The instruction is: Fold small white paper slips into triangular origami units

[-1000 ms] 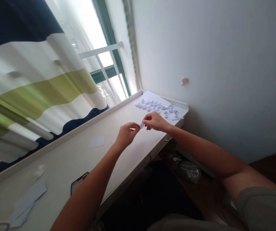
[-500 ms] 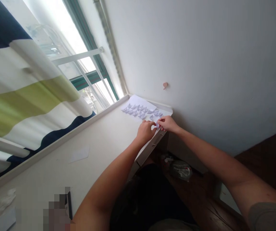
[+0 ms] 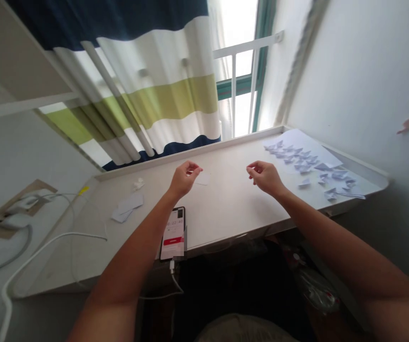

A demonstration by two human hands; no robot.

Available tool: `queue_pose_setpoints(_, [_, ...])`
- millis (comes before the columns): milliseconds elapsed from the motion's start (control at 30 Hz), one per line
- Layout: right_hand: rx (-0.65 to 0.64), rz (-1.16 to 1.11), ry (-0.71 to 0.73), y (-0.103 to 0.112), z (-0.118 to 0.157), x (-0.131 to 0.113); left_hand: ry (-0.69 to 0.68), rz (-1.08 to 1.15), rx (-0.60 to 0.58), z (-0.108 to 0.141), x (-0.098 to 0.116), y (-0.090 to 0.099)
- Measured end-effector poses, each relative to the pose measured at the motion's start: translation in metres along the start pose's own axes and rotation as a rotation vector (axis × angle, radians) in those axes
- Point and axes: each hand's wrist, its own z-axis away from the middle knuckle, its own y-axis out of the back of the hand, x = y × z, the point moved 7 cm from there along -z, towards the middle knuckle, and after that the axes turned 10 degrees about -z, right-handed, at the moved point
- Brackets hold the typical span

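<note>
My left hand (image 3: 185, 178) hovers over the white desk (image 3: 222, 213), its fingers loosely curled and a gap showing between thumb and forefinger. A small white sheet of paper (image 3: 203, 179) lies just beside its fingertips, partly behind them; contact cannot be made out. Further right, my right hand (image 3: 266, 176) is held above the desk with half-bent fingers and nothing visible in them. To the right of it stand several small folded paper pieces (image 3: 302, 166), in rows on and around a larger white sheet (image 3: 309, 145).
A phone (image 3: 173, 232) with a plugged-in cable (image 3: 172, 267) lies at the desk's front edge. Paper slips (image 3: 129, 206) and a crumpled paper (image 3: 138, 184) are at left. A white cord (image 3: 79, 234) crosses the left end. Curtains (image 3: 175, 99) hang behind.
The view has swung left. Both hands have left the folded papers at the desk's right end and moved apart over its middle; the left is now beside the small sheet.
</note>
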Motion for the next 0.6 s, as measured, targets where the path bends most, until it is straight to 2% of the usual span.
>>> queue_pose_setpoints(67, [-0.144,0.026,0.008,-0.063,-0.013,-0.013,0.082,0.006,0.067,0.016,-0.042,0.040])
queue_pose_setpoints(133, [-0.258,0.141,0.032,-0.118,-0.022,-0.024,0.144,0.004,0.101,0.030,-0.077,0.063])
queue_pose_setpoints(200, [-0.354,0.264,0.073,-0.164,-0.029,-0.031,0.175,0.002,0.086,0.038,-0.104,0.071])
queue_pose_setpoints(267, [-0.420,0.399,0.139,-0.198,-0.033,-0.035,0.176,-0.013,0.076,0.039,-0.121,0.069])
queue_pose_setpoints(333, [-0.448,0.464,0.154,-0.218,-0.035,-0.031,0.172,-0.029,0.062,0.034,-0.132,0.061])
queue_pose_setpoints(400, [-0.467,0.504,0.158,-0.228,-0.035,-0.023,0.155,-0.048,0.067,0.029,-0.139,0.053])
queue_pose_setpoints(500, [-0.489,0.573,0.221,-0.232,-0.032,-0.012,0.100,-0.137,0.082,0.026,-0.144,0.043])
queue_pose_setpoints(600, [-0.505,0.606,0.289,-0.232,-0.031,-0.008,0.020,-0.212,0.025,0.027,-0.143,0.031])
